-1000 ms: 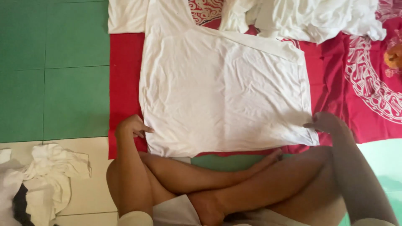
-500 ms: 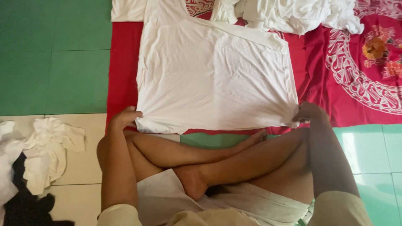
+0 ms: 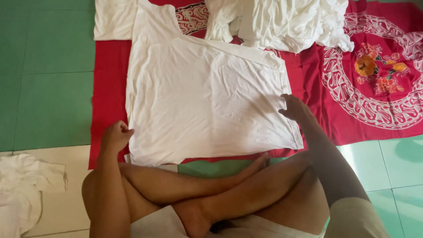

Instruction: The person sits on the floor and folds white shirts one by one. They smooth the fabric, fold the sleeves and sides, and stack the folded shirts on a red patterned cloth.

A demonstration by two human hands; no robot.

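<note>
Head view: white pile [image 3: 282, 22] beyond shirt [image 3: 202, 97]

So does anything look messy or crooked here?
The flat white cotton shirt lies smooth on the red patterned cloth, with the left hand and right hand at its side edges. Above it, a crumpled heap of white clothes sits bunched up. Another rumpled white pile lies off the cloth on the tiled floor.
</note>
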